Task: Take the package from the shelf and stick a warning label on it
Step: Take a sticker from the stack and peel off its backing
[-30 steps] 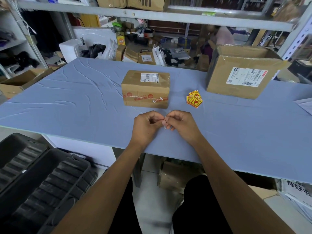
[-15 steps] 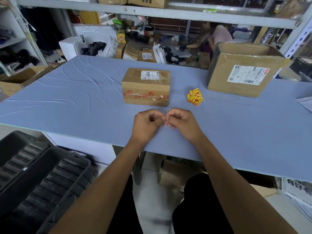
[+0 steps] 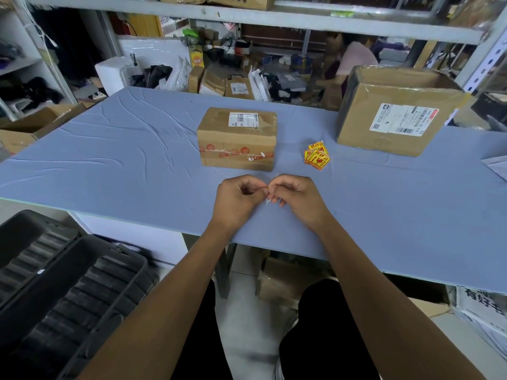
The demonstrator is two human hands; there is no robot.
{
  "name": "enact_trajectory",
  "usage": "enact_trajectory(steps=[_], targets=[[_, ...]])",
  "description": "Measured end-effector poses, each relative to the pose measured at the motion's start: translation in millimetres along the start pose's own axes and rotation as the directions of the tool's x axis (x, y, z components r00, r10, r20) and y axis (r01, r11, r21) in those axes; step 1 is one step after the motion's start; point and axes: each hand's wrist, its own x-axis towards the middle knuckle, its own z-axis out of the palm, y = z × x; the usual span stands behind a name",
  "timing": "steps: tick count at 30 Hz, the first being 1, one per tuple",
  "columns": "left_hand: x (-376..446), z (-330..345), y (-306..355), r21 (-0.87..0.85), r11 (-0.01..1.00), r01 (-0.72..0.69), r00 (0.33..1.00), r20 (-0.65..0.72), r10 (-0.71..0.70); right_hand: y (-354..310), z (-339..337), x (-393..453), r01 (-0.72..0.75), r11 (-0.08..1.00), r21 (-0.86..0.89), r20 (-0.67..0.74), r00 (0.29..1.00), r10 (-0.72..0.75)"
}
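A small brown cardboard package [image 3: 237, 138] with a white shipping label and red-printed tape lies on the blue table [image 3: 115, 160], just beyond my hands. My left hand [image 3: 238, 198] and my right hand [image 3: 295, 197] meet fingertip to fingertip above the table's near edge, both pinching one small warning label [image 3: 268, 193], mostly hidden by the fingers; a white backing corner shows below. A short stack of yellow and red warning labels [image 3: 317, 156] rests to the right of the package.
A larger cardboard box [image 3: 395, 111] stands at the back right of the table. A black plastic crate [image 3: 63, 292] sits at the lower left beside my legs. A metal shelf [image 3: 247, 15] runs overhead, with a person and cluttered goods behind the table.
My hands stay together on the label, with only small finger movements. The view has shifted slightly.
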Motion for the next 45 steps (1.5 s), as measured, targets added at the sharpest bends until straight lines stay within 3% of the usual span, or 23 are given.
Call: enact_trajectory(steps=[17, 36, 41, 45], targets=[[-1.6, 1.0, 0.3, 0.005, 0.999, -0.036, 0.999, 0.013, 0.036, -0.7, 2.1, -1.2, 0.0, 1.0, -0.031, -0.055, 0.999, -0.002], [-2.0, -0.9, 2.8, 0.013, 0.999, 0.033, 0.999, -0.018, -0.033, -5.1, 4.6, -3.2, -0.002, 0.999, -0.037, -0.045, 0.999, 0.001], [0.6, -5.6, 6.4, -0.113, 0.983, 0.143, 0.974, -0.16, -0.16, -3.7, -7.7, -3.5, -0.067, 0.982, -0.179, -0.128, 0.991, 0.044], [0.6, -5.1, 8.9, -0.138, 0.976, 0.168, 0.962, -0.192, -0.192, 6.7, -48.7, -16.1, -0.183, 0.957, -0.224, -0.274, 0.954, 0.118]])
